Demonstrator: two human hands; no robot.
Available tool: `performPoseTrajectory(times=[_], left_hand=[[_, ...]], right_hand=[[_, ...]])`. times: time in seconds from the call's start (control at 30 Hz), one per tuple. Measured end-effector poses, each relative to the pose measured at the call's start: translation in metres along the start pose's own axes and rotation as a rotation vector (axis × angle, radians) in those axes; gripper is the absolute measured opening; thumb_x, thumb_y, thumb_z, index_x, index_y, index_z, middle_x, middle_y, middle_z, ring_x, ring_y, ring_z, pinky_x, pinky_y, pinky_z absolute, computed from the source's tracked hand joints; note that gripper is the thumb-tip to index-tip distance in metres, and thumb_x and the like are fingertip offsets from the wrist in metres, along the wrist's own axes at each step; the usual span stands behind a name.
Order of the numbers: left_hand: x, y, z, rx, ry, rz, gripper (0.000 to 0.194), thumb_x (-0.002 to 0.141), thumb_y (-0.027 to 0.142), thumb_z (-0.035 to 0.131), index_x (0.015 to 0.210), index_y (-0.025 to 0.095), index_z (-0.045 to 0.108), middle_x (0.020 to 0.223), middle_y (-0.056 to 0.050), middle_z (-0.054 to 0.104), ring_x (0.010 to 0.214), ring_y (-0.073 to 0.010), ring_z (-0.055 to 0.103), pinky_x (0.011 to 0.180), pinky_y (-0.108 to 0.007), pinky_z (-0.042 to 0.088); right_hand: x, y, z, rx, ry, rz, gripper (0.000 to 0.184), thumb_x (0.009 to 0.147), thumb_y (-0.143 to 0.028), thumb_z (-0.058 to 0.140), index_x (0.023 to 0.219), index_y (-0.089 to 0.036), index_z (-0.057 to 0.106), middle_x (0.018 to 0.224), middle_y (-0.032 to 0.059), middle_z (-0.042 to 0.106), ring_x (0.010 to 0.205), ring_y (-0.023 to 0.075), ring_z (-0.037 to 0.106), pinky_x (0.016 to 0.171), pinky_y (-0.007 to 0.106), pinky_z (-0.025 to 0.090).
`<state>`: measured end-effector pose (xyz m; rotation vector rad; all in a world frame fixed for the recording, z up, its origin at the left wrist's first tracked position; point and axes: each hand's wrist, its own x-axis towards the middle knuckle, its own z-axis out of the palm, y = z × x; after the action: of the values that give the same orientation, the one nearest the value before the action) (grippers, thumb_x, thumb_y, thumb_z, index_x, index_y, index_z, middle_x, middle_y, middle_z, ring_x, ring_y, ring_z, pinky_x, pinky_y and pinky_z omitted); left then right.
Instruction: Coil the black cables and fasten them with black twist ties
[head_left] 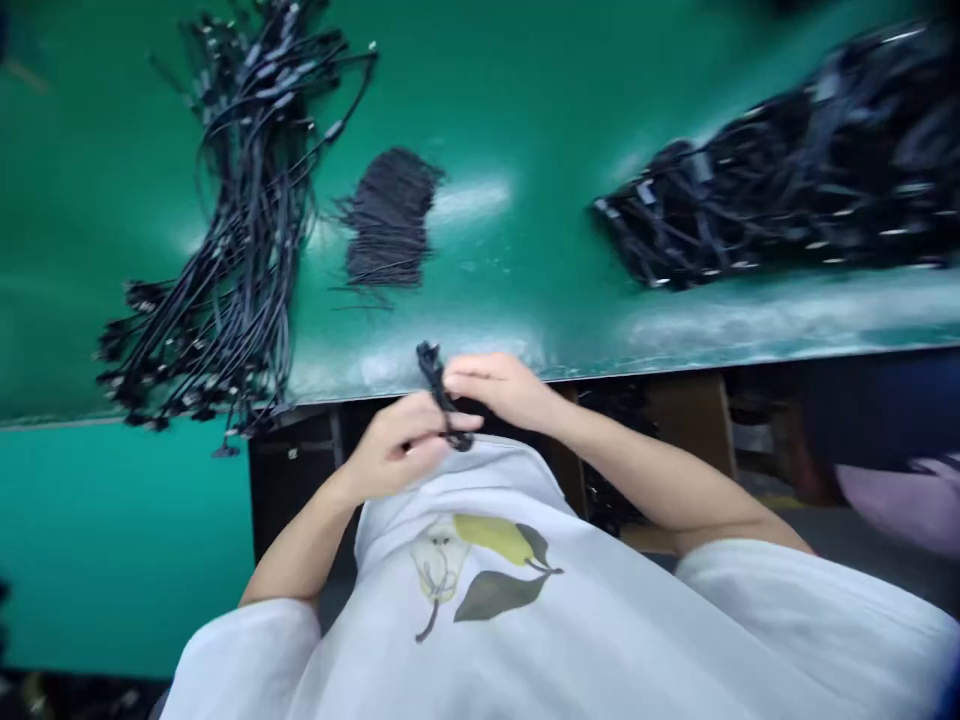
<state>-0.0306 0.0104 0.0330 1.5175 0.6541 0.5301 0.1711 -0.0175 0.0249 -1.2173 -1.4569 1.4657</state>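
A short folded bundle of black cable (433, 372) is held upright in front of my white shirt, just off the table's near edge. My left hand (401, 445) is closed around its lower part, with the index finger and thumb across it. From the other side, my right hand (506, 390) has its fingertips pinched together against the bundle's middle. Whatever is between those fingertips is too small and blurred to make out.
On the green table (525, 100) lies a large heap of loose black cables (251, 200) at left, some ends overhanging the edge. A pile of short thin black ties (394, 220) lies mid-table. Many bundled cables (787, 170) are stacked at right. Cardboard boxes (690, 420) stand below.
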Motion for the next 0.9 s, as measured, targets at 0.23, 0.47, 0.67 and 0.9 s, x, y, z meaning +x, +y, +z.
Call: performPoseTrajectory(times=[0.23,0.47,0.67,0.9], left_hand=[[0.001,-0.026,0.003,-0.011,0.119,-0.230,0.053,0.098,0.057,0.041,0.082,0.015,0.068,0.092,-0.008,0.065,0.084,-0.0170,0.059,0.081,-0.031,0.050],[-0.002,-0.027,0.007,-0.195,0.163,-0.209,0.053,0.091,0.052,0.060,0.133,0.020,0.052,0.115,-0.009,0.065,0.094,-0.0174,0.065,0.093,-0.036,0.053],[-0.001,-0.030,0.007,-0.299,0.183,-0.207,0.051,0.089,0.052,0.063,0.132,0.024,0.060,0.145,-0.010,0.051,0.129,-0.0279,0.055,0.109,-0.043,0.047],[0.004,-0.031,-0.006,-0.126,0.150,-0.162,0.049,0.088,0.055,0.063,0.124,0.022,0.066,0.135,-0.011,0.054,0.114,-0.0231,0.061,0.103,-0.040,0.050]], right_hand=[[-0.002,-0.003,0.004,0.127,-0.013,0.021,0.041,0.095,-0.051,0.052,0.073,-0.017,0.060,0.076,0.0022,0.064,0.074,0.0155,0.058,0.073,0.027,0.041],[-0.001,0.007,0.018,-0.413,0.156,-0.133,0.038,0.101,-0.037,0.039,0.073,-0.018,0.056,0.071,0.0024,0.060,0.067,0.0144,0.053,0.065,0.028,0.035],[0.007,0.012,0.033,-1.216,0.286,-0.261,0.035,0.102,-0.036,0.036,0.098,-0.014,0.063,0.079,0.0092,0.062,0.073,0.0219,0.052,0.066,0.035,0.031],[0.008,0.032,0.036,-1.200,0.353,-0.230,0.035,0.105,-0.026,0.029,0.113,-0.010,0.058,0.080,0.0085,0.061,0.073,0.0203,0.053,0.065,0.032,0.036]])
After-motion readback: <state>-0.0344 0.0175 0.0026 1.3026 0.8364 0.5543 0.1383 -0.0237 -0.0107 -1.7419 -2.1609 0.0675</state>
